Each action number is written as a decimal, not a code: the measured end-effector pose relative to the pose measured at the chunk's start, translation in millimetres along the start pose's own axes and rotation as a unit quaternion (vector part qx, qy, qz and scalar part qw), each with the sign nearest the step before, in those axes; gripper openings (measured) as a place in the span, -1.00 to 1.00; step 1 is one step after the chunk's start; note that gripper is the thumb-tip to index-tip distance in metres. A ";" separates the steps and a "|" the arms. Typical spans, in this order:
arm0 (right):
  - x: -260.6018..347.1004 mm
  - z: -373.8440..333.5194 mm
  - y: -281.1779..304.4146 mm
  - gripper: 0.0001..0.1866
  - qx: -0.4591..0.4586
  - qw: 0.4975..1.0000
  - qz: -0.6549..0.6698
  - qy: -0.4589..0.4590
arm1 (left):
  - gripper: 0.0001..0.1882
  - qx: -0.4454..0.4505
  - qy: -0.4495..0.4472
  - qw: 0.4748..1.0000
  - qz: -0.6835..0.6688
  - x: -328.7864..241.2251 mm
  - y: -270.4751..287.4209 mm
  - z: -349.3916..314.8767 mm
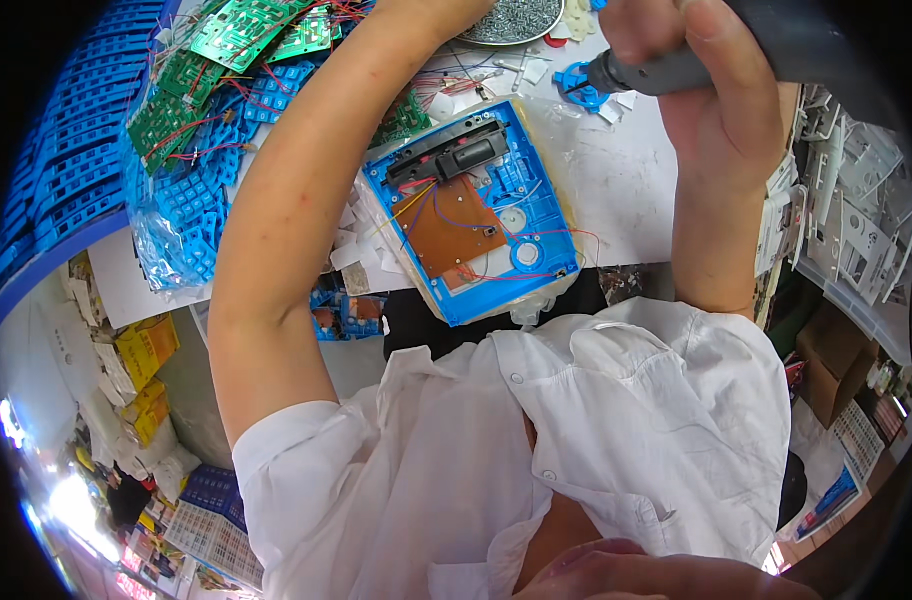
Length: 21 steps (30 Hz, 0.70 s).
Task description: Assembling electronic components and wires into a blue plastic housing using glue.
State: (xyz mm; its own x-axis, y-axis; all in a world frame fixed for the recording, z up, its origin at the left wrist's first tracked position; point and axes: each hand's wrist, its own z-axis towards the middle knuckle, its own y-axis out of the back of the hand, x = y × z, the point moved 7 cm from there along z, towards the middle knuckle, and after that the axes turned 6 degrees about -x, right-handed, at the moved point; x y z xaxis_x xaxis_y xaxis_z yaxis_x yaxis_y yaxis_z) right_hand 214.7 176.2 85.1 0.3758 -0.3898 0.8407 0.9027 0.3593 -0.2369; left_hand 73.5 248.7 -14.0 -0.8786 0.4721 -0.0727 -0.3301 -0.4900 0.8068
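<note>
My left hand (446, 10) reaches to the top edge, beside a round metal dish (511, 38) of small screws; its fingers are mostly out of the picture. My right hand (731, 110) is wrapped round a dark grey electric screwdriver (796, 42). The tool lies nearly level, its bit pointing left over a round blue plastic part (588, 97). Below and between my arms rests an opened blue plastic housing (561, 238), tilted a little. Inside it are a brown circuit board (446, 240), a black plastic part (466, 155) and several thin coloured wires.
Green circuit boards (241, 35) with red wires are piled at the far left, above blue keypad pieces (191, 195). A blue plastic crate (66, 130) stands beyond them. White plastic parts (861, 220) fill a bin at the right. Small white pieces lie around the dish on the white table (626, 190).
</note>
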 end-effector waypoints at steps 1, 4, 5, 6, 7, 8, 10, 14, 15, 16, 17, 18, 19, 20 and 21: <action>-0.9 0.6 -5.1 -0.57 -0.006 1.000 0.006 -0.001 | -0.79 -0.005 0.027 0.999 -0.031 3.8 7.5 -2.4; 3.0 -4.7 4.3 -0.64 -0.034 0.999 0.026 -0.003 | -0.78 0.007 0.054 0.992 -0.116 -14.1 26.8 -5.2; 3.1 -5.6 3.9 -0.65 0.009 0.998 0.062 -0.008 | -0.78 0.029 0.048 0.992 -0.112 -24.2 46.7 -13.6; 11.8 -5.1 5.9 -0.66 0.044 0.996 0.081 -0.012 | -0.77 0.048 0.031 0.991 -0.122 -38.6 64.3 -14.8; 14.0 -7.1 7.8 -0.62 0.126 0.984 0.124 -0.021 | -0.86 0.058 -0.011 0.990 -0.126 -49.2 76.4 -32.0; 15.2 -11.2 1.4 -0.63 0.163 0.976 0.139 -0.036 | -0.90 0.069 -0.049 0.988 -0.129 -59.0 84.1 -54.5; 21.9 -18.4 -12.9 -0.67 0.235 0.956 0.160 -0.066 | -0.89 0.073 -0.024 0.984 -0.163 -71.3 112.2 -80.2; 22.8 -39.1 -28.4 -0.70 0.207 0.961 0.166 -0.081 | -0.86 -0.005 0.051 0.980 -0.193 -75.7 131.2 -108.5; 23.9 -39.7 -30.3 -0.70 0.209 0.962 0.157 -0.078 | -0.88 -0.006 0.071 0.977 -0.202 -75.4 131.0 -112.3; 23.2 -39.8 -31.6 -0.71 0.210 0.962 0.156 -0.075 | -0.88 -0.008 0.080 0.972 -0.220 -76.6 128.3 -116.1; 22.7 -40.0 -32.8 -0.72 0.210 0.963 0.155 -0.072 | -0.88 -0.009 0.089 0.967 -0.239 -77.9 125.3 -119.6; 22.1 -39.7 -33.9 -0.73 0.211 0.963 0.154 -0.069 | -0.88 -0.011 0.098 0.961 -0.258 -78.5 123.4 -121.6; 22.0 -39.0 -35.6 -0.73 0.212 0.963 0.152 -0.070 | -0.87 -0.009 0.103 0.959 -0.264 -79.0 123.4 -121.2; 22.0 -38.7 -36.7 -0.73 0.212 0.963 0.146 -0.076 | -0.87 -0.007 0.107 0.956 -0.271 -79.5 124.0 -120.4; 21.7 -38.1 -38.1 -0.73 0.213 0.963 0.141 -0.081 | -0.87 -0.005 0.111 0.954 -0.279 -79.2 123.9 -119.9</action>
State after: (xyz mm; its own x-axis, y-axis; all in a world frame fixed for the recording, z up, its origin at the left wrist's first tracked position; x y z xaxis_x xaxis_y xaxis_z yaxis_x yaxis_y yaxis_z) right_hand 196.4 121.7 93.9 0.5240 -0.1006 0.8457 0.5884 0.7607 -0.2741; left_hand 60.8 62.7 21.4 -0.6171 0.4947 -0.6119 -0.7692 -0.2153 0.6017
